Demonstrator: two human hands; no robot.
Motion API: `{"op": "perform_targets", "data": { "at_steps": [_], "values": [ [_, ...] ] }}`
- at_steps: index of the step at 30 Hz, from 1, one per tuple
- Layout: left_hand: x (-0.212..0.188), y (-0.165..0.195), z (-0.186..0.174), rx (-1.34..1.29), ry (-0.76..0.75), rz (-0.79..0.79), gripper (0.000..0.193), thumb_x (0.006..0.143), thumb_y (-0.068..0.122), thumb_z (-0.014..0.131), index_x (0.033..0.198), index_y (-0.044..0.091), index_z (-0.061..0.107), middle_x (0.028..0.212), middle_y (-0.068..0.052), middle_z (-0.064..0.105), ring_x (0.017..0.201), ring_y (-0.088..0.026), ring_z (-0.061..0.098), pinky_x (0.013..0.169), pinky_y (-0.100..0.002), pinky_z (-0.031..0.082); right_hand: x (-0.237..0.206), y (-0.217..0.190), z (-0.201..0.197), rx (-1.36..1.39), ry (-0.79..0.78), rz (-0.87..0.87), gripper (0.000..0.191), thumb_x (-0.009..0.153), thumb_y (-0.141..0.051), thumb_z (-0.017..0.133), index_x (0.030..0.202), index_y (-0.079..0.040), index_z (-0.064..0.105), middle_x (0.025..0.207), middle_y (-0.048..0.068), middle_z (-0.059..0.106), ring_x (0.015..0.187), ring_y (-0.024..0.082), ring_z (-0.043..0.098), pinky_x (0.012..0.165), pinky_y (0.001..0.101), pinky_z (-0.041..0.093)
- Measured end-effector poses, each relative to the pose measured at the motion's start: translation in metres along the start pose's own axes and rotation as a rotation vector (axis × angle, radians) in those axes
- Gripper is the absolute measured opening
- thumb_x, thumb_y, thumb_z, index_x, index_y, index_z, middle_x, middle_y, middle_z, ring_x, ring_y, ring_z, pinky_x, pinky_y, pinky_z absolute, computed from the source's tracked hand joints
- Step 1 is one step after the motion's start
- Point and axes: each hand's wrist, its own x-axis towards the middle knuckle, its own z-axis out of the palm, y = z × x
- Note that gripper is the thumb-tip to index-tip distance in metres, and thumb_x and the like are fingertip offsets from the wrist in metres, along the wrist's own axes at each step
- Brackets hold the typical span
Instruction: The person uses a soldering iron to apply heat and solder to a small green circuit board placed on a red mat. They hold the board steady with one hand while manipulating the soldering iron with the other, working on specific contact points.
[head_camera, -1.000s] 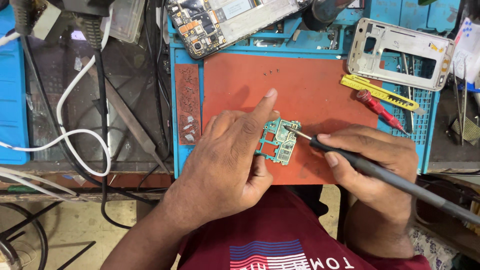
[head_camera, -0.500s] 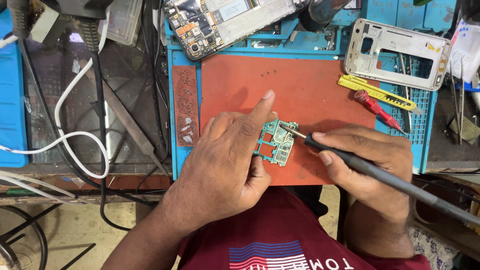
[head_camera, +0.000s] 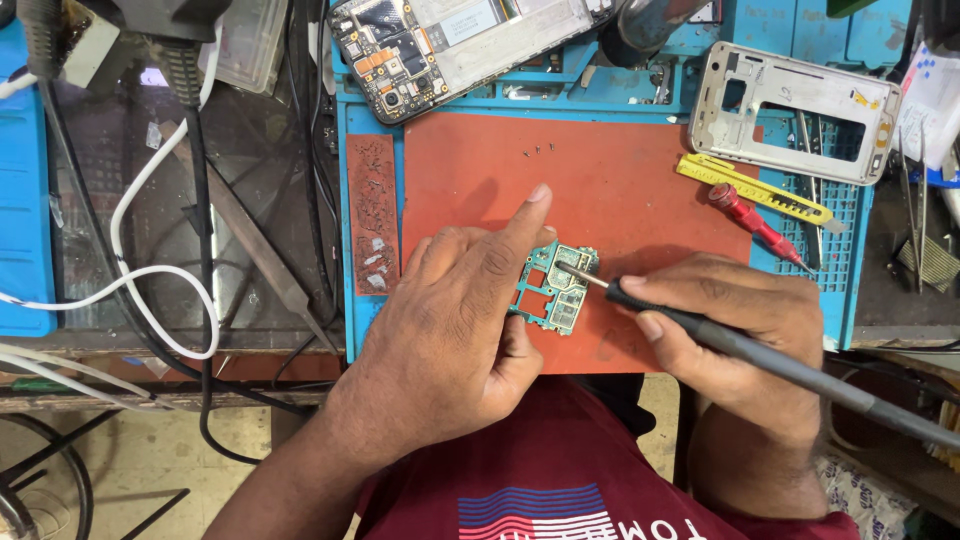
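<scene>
Big blue work tray (head_camera: 860, 250) with an orange-red mat (head_camera: 640, 180) takes up most of the bench; an opened phone (head_camera: 450, 45) lies along the top edge and a silver phone frame (head_camera: 790, 110) sits top right; the left hand (head_camera: 460, 330) is pressed flat on the mat, fingers pinning a small green circuit board (head_camera: 555, 290) near the mat's middle; the right hand (head_camera: 740, 340) is wrapped round a dark soldering iron (head_camera: 760, 355), tip touching the board; yellow cutter (head_camera: 755, 188) and red screwdriver (head_camera: 755, 225) lie just right.
</scene>
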Motion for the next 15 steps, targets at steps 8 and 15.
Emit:
{"op": "perform_targets", "data": {
  "at_steps": [8, 15],
  "values": [
    [0.0006, 0.0003, -0.0004, -0.003, -0.003, 0.001, 0.09, 0.077, -0.001, 0.066, 0.159, -0.005, 0.028, 0.132, -0.014, 0.065, 0.116, -0.033, 0.061, 0.105, -0.047, 0.048, 0.0005, 0.0024, -0.0017, -0.017, -0.009, -0.017, 0.026, 0.088, -0.011, 0.076, 0.112, 0.0, 0.076, 0.098, 0.014, 0.078, 0.083, 0.018, 0.078, 0.071, 0.0257, 0.06],
    [0.0005, 0.0008, -0.0009, -0.002, -0.007, -0.004, 0.091, 0.077, 0.0, 0.066, 0.159, -0.004, 0.027, 0.132, -0.014, 0.065, 0.117, -0.033, 0.061, 0.106, -0.047, 0.048, 0.0002, 0.0021, -0.0018, -0.005, -0.005, -0.012, 0.025, 0.088, -0.011, 0.076, 0.111, 0.0, 0.076, 0.097, 0.013, 0.078, 0.082, 0.018, 0.078, 0.07, 0.0253, 0.059]
  ]
}}
